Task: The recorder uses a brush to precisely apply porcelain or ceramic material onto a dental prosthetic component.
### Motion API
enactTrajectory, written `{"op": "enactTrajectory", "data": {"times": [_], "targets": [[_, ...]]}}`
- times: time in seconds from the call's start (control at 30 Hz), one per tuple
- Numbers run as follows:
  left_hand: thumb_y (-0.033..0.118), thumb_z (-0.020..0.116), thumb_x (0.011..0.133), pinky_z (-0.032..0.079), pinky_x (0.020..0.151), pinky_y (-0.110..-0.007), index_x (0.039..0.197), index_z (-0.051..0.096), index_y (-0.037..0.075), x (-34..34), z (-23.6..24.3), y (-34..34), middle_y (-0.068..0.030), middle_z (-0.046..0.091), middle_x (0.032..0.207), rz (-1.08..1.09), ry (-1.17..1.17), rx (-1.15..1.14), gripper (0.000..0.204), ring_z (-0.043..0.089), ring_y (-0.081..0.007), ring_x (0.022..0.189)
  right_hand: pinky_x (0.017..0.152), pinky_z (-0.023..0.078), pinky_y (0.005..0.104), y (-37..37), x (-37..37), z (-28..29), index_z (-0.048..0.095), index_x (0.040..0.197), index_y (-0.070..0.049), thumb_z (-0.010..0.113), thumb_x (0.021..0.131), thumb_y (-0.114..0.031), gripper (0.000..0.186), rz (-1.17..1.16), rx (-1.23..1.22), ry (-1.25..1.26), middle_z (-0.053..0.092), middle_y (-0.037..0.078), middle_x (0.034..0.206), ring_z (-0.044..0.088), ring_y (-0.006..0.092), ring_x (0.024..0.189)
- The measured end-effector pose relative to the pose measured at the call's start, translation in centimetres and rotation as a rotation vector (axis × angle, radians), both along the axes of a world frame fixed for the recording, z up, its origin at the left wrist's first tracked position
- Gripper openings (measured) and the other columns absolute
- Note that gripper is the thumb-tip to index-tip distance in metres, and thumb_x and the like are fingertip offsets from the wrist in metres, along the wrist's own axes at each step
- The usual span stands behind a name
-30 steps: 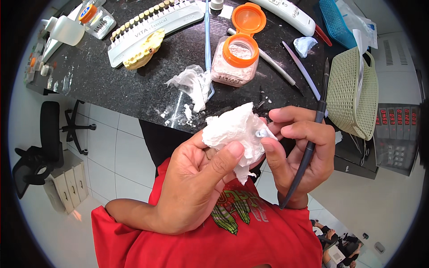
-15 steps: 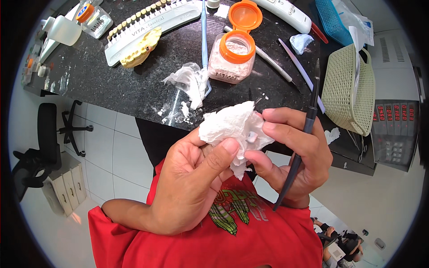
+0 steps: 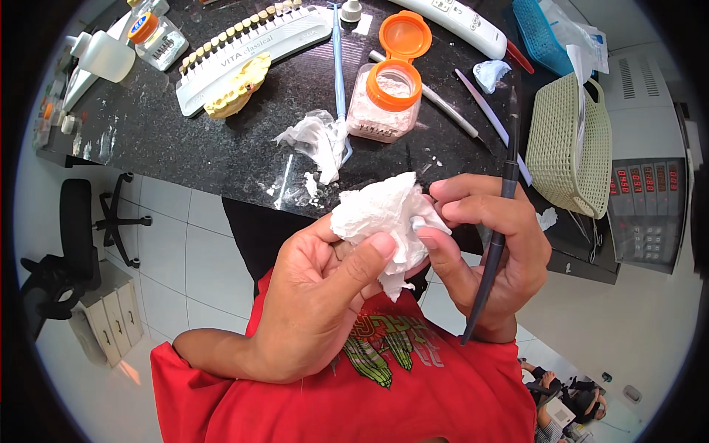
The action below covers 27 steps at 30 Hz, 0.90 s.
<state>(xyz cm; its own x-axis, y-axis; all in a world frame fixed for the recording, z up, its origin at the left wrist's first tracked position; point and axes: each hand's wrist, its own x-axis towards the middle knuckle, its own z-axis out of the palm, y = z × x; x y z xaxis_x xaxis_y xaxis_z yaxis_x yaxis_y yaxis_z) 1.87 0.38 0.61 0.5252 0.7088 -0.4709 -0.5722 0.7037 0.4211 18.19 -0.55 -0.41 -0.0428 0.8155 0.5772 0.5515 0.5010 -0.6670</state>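
Observation:
In my left hand (image 3: 317, 284) is a crumpled white tissue (image 3: 380, 210), pinched under the thumb in front of my body. A small whitish tooth-like piece (image 3: 418, 222) lies in the tissue's fold; my right thumb and fingertips are close around it, and whether they grip it is hard to see. My right hand (image 3: 491, 251) also holds a long dark-handled brush (image 3: 493, 255), tucked across its fingers with the thin tip pointing up. Beyond my hands, on the black bench (image 3: 244, 159), lies another crumpled tissue (image 3: 317, 144) beside white crumbs.
An open jar of pink powder (image 3: 380, 118) with an orange lid stands ahead. Left of it are a tooth shade guide (image 3: 258, 55), a yellow dental cast (image 3: 238, 87) and bottles. A purple-handled tool (image 3: 487, 114), a woven basket (image 3: 550, 155) and a machine with red digits (image 3: 646, 199) are right.
My right thumb has moved up and inward onto the small piece at the tissue's fold. My left hand keeps its hold on the tissue. The view has shifted slightly.

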Motion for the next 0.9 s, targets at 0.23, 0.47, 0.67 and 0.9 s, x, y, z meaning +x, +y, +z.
{"op": "enactTrajectory", "data": {"times": [0.23, 0.47, 0.67, 0.9], "targets": [[0.002, 0.056, 0.084, 0.046, 0.086, -0.028, 0.12, 0.042, -0.006, -0.43, -0.28, 0.08, -0.013, 0.056, 0.11, -0.05, 0.106, 0.082, 0.039, 0.056, -0.0155, 0.099, 0.054, 0.05, 0.0261, -0.01, -0.37, 0.38, 0.057, 0.086, -0.001, 0.073, 0.066, 0.001, 0.025, -0.009, -0.072, 0.034, 0.062, 0.015, 0.082, 0.063, 0.0207, 0.068], [0.004, 0.059, 0.083, 0.045, 0.088, -0.031, 0.119, 0.043, -0.005, -0.52, -0.53, 0.52, -0.0128, 0.055, 0.112, -0.104, 0.122, 0.077, 0.041, 0.055, -0.0171, 0.103, 0.057, 0.051, 0.0278, -0.18, -0.29, 0.24, 0.058, 0.087, -0.001, 0.073, 0.066, -0.002, 0.026, 0.02, -0.03, 0.007, 0.063, 0.014, 0.08, 0.063, 0.0226, 0.069], [0.005, 0.058, 0.083, 0.045, 0.088, -0.031, 0.118, 0.045, -0.004, -0.51, -0.52, 0.6, -0.0118, 0.056, 0.111, -0.124, 0.111, 0.032, 0.038, 0.056, -0.0163, 0.101, 0.06, 0.051, 0.0288, -0.78, 0.0, 0.93, 0.058, 0.09, -0.005, 0.075, 0.064, -0.005, 0.031, 0.058, -0.023, -0.046, 0.063, 0.012, 0.087, 0.061, 0.0234, 0.073], [0.006, 0.057, 0.084, 0.045, 0.087, -0.03, 0.121, 0.043, -0.004, -0.74, -0.6, 0.49, -0.0121, 0.055, 0.112, -0.138, 0.124, 0.047, 0.041, 0.055, -0.0166, 0.102, 0.062, 0.047, 0.0334, -0.2, 0.13, 0.54, 0.048, 0.08, -0.008, 0.077, 0.061, -0.003, 0.035, 0.17, -0.011, -0.077, 0.064, 0.017, 0.083, 0.059, 0.0255, 0.071]]}}
